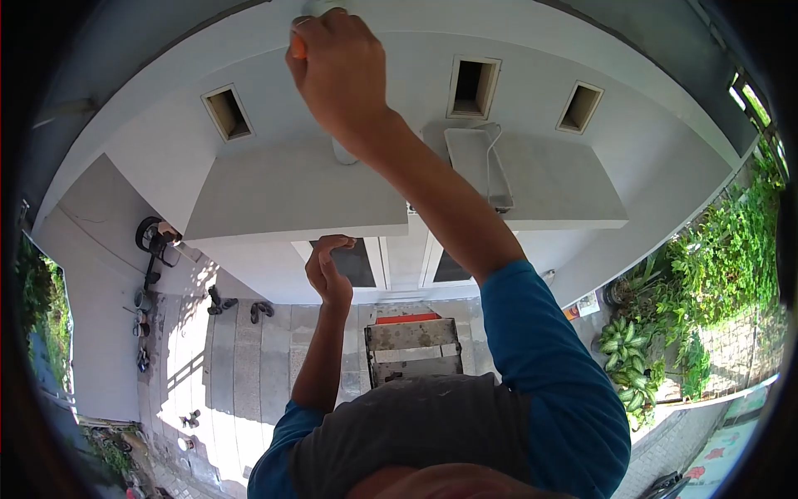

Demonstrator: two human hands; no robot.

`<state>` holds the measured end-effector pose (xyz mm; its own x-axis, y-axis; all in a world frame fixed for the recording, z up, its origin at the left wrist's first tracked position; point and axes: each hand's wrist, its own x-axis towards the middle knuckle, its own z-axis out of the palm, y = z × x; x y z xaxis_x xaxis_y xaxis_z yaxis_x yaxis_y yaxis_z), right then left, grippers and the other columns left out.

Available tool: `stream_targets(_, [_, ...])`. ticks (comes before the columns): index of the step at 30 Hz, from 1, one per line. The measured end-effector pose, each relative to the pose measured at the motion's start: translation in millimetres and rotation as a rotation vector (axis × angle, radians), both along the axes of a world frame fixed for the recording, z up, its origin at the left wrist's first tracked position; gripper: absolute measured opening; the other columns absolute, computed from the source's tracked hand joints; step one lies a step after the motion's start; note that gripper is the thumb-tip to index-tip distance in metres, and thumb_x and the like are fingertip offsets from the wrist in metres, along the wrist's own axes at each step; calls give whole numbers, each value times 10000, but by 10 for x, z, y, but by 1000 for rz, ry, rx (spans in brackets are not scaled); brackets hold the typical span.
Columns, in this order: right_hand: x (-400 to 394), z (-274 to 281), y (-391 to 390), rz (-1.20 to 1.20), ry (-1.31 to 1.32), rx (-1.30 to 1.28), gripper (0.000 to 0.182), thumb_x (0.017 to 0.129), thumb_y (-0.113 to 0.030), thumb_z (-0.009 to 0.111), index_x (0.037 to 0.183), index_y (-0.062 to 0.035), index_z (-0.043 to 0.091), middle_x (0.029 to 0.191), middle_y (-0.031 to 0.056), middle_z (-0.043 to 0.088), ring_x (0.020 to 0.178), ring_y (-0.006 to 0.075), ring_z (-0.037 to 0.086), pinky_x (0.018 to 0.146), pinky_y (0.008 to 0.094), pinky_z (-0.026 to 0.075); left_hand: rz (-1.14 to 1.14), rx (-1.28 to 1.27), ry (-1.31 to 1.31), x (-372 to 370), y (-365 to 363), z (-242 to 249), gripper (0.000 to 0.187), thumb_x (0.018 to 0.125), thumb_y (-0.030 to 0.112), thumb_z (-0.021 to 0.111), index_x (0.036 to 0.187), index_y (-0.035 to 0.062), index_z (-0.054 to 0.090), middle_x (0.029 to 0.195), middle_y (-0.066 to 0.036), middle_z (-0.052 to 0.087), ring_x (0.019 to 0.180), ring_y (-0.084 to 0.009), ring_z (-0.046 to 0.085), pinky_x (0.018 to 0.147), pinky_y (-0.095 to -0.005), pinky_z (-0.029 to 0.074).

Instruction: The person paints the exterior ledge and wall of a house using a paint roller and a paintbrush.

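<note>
My right hand (341,71) is raised against the pale grey wall (399,91) and is closed around an orange handle (293,46). A light roller head (320,7) shows just above the fist at the frame's top edge. My left hand (327,270) hangs lower, fingers curled in with nothing visible in them, right at the front edge of the flat canopy (291,200). Blue sleeves cover both arms.
A paint tray (482,162) lies on the canopy near my right forearm. Three rectangular vent openings (472,87) pierce the wall. Far below are a grey platform (413,349), shoes (261,311) on the paving, and green plants (715,266) to the right.
</note>
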<state>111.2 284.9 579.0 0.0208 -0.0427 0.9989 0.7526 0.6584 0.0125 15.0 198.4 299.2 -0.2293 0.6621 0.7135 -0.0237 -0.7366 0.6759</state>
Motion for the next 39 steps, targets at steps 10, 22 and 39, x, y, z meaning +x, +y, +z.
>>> stream_targets(10, [344, 145, 160, 195, 107, 60, 56, 807, -43, 700, 838, -7, 671, 753, 129, 645, 616, 315, 626, 582, 395, 521, 11, 41, -8, -26, -36, -65, 426, 1046, 239, 339, 926, -39, 639, 860, -164, 677, 784, -254, 667, 763, -365, 529])
stream_targets(22, [1417, -40, -83, -350, 247, 112, 53, 857, -80, 669, 896, -64, 700, 829, 99, 667, 681, 286, 671, 593, 372, 550, 62, -162, -33, -193, -217, -564, 439, 1052, 236, 362, 911, -51, 662, 848, -154, 700, 784, -239, 682, 757, -349, 530])
stream_targets(39, [640, 165, -32, 143, 141, 50, 139, 871, -34, 664, 997, 24, 667, 897, 189, 688, 795, 349, 681, 708, 386, 552, 91, -104, -39, -273, -204, -396, 372, 1008, 176, 355, 895, -44, 633, 833, -162, 676, 770, -251, 663, 772, -363, 531])
